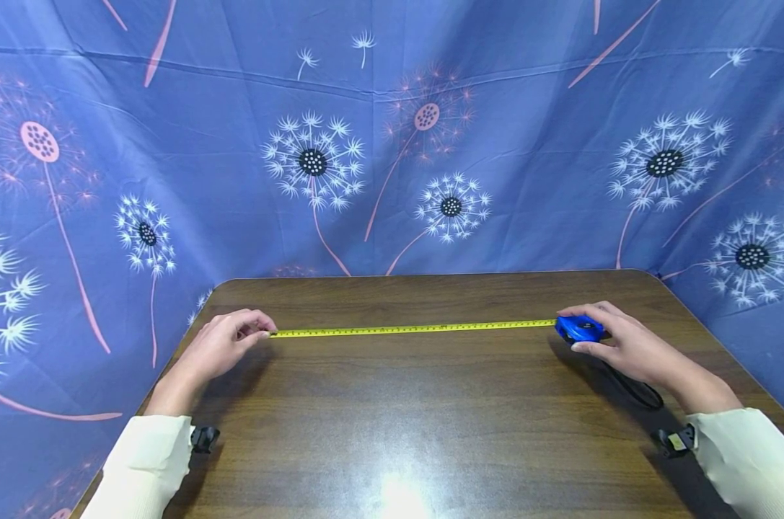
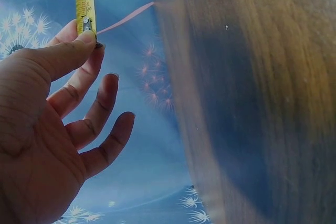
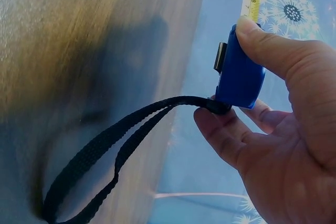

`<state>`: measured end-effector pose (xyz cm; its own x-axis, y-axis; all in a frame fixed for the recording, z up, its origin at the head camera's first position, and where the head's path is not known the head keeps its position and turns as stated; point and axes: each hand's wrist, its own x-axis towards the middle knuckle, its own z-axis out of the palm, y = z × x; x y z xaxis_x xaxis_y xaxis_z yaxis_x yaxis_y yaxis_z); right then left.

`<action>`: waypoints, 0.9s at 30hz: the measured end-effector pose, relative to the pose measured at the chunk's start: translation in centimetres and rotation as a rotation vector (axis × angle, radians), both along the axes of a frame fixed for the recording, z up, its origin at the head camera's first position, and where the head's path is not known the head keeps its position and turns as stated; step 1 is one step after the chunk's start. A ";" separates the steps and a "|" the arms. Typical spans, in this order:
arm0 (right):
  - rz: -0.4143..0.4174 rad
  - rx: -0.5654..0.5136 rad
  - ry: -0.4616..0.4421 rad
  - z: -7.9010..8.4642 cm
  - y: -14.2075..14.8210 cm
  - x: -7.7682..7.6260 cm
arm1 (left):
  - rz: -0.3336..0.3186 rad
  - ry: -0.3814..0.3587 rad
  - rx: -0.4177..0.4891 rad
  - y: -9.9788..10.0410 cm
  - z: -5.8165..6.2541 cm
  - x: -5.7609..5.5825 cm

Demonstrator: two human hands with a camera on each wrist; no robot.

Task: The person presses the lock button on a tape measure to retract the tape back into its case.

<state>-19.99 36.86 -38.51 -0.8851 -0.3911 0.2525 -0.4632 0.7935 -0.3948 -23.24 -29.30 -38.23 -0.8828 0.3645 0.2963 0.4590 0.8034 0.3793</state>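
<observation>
A blue tape measure [image 1: 579, 329] is held by my right hand [image 1: 632, 346], thumb along one side and fingers around the other. Its yellow blade [image 1: 411, 329] runs out straight to the left, level across the view. At the far end my left hand [image 1: 219, 346] pinches the blade's tip between thumb and index finger. In the left wrist view the metal end hook [image 2: 87, 24] sits right at the thumb, and the other fingers are loosely bent apart. A black wrist strap [image 3: 126, 124] hangs in a loop from the case, below the right hand.
Under both hands lies a brown wood-grain table [image 1: 392, 404] with rounded far corners, bright glare near its front. A blue cloth [image 1: 528, 144] printed with dandelions hangs behind and along both sides. Dark straps with small devices [image 1: 676, 441] sit at the wrists.
</observation>
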 end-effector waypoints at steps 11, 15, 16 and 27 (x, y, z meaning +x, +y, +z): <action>0.013 0.012 0.053 0.0 -0.6 0.0 | -0.008 -0.002 0.003 0.4 0.0 0.0; 0.023 0.013 0.071 0.0 -0.9 0.0 | -0.005 0.002 0.008 0.5 -0.1 -0.1; 0.026 0.011 0.072 -0.1 -1.0 0.0 | -0.005 0.004 0.009 0.5 -0.1 -0.1; 0.036 -0.004 0.043 0.0 -1.7 -0.1 | -0.018 0.019 0.012 0.8 -0.2 -0.3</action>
<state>-20.09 35.18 -38.48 -0.8589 -0.4214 0.2912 -0.5078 0.7745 -0.3772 -23.49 -28.53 -38.46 -0.8705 0.3763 0.3171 0.4801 0.7908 0.3796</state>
